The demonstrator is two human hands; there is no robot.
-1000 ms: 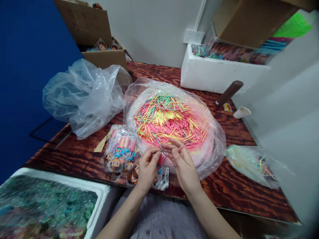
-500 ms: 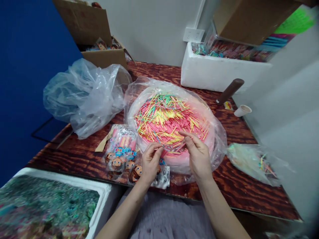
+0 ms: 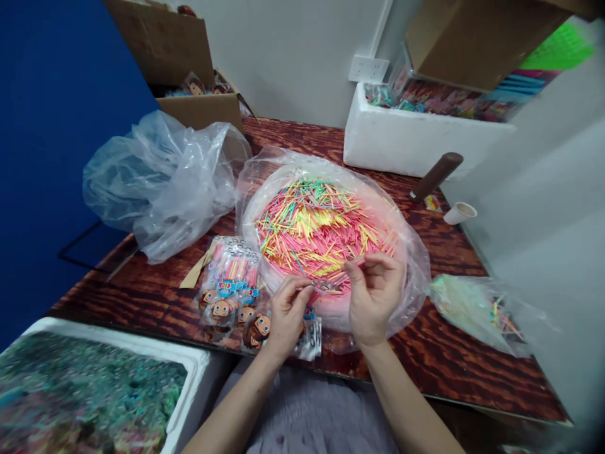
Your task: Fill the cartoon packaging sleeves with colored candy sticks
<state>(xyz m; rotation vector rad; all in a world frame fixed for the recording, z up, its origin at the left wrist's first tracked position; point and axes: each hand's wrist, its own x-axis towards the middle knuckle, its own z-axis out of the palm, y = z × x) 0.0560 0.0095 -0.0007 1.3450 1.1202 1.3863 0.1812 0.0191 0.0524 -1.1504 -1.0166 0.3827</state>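
Thin pink, yellow and green sticks (image 3: pixel 326 236) lie heaped beyond my hands in a round container (image 3: pixel 403 265) draped with clear plastic, on a dark red wood-grain surface (image 3: pixel 454 315). Nearest, at lower left, sits a white foam box (image 3: pixel 191 372) with blurred, multicolored contents. My left hand (image 3: pixel 288 315) pinches the edge of a clear plastic packet (image 3: pixel 320 287) in its fingers; my right hand (image 3: pixel 375 296) has its fingers drawn together, though I cannot tell what they grasp. Clear packets with cartoon faces (image 3: pixel 227 296) lie beside my left hand. Farther off are a small white cup (image 3: pixel 458 214), a crumpled transparent bag (image 3: pixel 170 186) and an open brown cardboard box (image 3: pixel 203 110).
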